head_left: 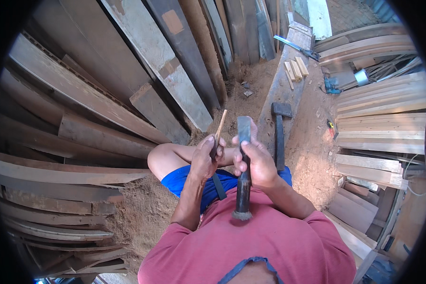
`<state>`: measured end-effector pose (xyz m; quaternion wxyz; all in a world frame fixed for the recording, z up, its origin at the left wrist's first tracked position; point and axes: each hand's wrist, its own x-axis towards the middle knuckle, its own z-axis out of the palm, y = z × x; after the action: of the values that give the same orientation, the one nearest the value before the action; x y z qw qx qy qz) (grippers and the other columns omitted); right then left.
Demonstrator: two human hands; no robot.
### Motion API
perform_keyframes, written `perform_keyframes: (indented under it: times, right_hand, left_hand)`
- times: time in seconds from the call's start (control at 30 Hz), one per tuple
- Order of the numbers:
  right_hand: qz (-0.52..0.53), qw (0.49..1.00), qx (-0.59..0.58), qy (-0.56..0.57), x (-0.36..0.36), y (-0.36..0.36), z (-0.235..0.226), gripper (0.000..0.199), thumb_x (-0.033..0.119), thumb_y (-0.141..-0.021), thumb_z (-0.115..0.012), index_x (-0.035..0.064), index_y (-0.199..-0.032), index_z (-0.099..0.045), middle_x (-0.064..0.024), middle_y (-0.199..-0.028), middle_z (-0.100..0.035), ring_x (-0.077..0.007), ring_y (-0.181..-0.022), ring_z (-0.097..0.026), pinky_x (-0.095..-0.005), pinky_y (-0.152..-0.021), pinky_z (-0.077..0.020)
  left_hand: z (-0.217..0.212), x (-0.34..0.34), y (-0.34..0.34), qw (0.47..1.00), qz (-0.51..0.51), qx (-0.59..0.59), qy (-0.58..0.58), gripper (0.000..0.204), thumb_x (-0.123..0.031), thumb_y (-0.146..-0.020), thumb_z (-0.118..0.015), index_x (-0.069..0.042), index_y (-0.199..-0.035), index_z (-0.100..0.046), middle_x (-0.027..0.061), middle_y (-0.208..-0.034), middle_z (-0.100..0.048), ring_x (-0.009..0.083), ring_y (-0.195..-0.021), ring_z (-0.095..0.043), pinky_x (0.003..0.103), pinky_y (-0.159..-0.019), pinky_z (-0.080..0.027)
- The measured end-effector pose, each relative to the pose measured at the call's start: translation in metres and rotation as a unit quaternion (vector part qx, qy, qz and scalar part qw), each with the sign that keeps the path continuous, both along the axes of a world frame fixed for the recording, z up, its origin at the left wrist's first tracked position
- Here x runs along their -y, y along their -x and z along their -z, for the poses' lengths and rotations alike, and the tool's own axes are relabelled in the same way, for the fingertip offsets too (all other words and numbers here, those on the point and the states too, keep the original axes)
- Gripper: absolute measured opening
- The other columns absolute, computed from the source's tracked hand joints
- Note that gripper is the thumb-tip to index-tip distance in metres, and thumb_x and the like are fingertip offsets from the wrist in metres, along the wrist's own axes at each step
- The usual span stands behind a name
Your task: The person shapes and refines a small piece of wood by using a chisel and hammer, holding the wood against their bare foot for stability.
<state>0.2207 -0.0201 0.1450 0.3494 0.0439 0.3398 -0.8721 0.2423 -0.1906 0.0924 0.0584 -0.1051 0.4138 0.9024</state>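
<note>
Flat steel chisel (244, 163), thin wood sliver (220, 125)

Both forearms bent inward, left hand (204, 158) and right hand (255, 161) each in closed grip.

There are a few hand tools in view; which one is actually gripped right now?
The dark chisel, upright in the right hand. The hammer lies untouched on the plank ahead, and the blue tool sits on the sawdust further off.
</note>
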Motion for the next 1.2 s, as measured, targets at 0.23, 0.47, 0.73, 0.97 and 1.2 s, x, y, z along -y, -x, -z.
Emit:
perform_keyframes:
  times: [0.23, 0.47, 0.73, 0.97, 1.2]
  right_hand:
    - [-0.021, 0.996, 0.071, 0.059, 0.016, 0.003, -0.019, 0.019, 0.022, -0.098, -0.051, 0.0060, -0.108, -0.053, -0.0010, -0.076, -0.053, -0.0083, -0.053, -0.047, -0.0303, -0.053, -0.0476]
    - [-0.120, 0.992, 0.021, -0.001, 0.037, -0.026, -0.026, 0.017, 0.025, -0.101, -0.044, 0.0092, -0.100, -0.051, 0.0045, -0.067, -0.040, -0.0055, -0.050, -0.037, -0.0256, -0.049, -0.0395]
    - [-0.108, 0.994, 0.017, -0.010, 0.029, -0.028, -0.029, 0.019, 0.027, -0.101, -0.045, 0.0091, -0.100, -0.051, 0.0039, -0.066, -0.040, -0.0062, -0.050, -0.037, -0.0256, -0.048, -0.0396]
    - [0.055, 0.991, -0.079, -0.092, -0.031, -0.017, -0.055, 0.019, 0.023, -0.101, -0.041, 0.0062, -0.106, -0.047, 0.0022, -0.061, -0.038, -0.0075, -0.045, -0.039, -0.0263, -0.043, -0.0407]
    - [-0.013, 0.925, -0.280, -0.258, -0.006, 0.026, -0.009, 0.017, 0.020, -0.097, -0.052, 0.0044, -0.103, -0.057, 0.0021, -0.062, -0.048, -0.0033, -0.048, -0.044, -0.0211, -0.045, -0.0387]
  left_hand:
    - [-0.002, -0.001, 0.017, 0.999, 0.015, -0.007, 0.051, 0.039, -0.037, -0.103, -0.039, -0.003, -0.094, -0.058, 0.0017, -0.064, -0.051, 0.0096, -0.054, -0.045, 0.024, -0.051, -0.037]
    - [0.004, 0.015, 0.010, 0.968, 0.002, -0.062, 0.242, 0.039, -0.039, -0.104, -0.038, -0.006, -0.091, -0.055, -0.0017, -0.077, -0.053, 0.0065, -0.069, -0.047, 0.023, -0.062, -0.040]
    - [-0.004, -0.002, -0.003, 0.956, -0.047, -0.063, 0.284, 0.039, -0.035, -0.106, -0.034, -0.004, -0.098, -0.056, -0.0015, -0.077, -0.053, 0.0071, -0.070, -0.047, 0.024, -0.062, -0.041]
    - [-0.006, -0.002, -0.068, 0.970, 0.094, 0.077, 0.213, 0.043, -0.037, -0.105, -0.036, -0.005, -0.083, -0.055, -0.0033, -0.055, -0.037, 0.0077, -0.048, -0.033, 0.025, -0.046, -0.030]
    - [-0.011, -0.015, -0.034, 0.959, 0.158, 0.068, -0.227, 0.044, -0.038, -0.103, -0.037, -0.001, -0.091, -0.058, -0.0007, -0.050, -0.040, 0.0092, -0.043, -0.033, 0.023, -0.042, -0.028]
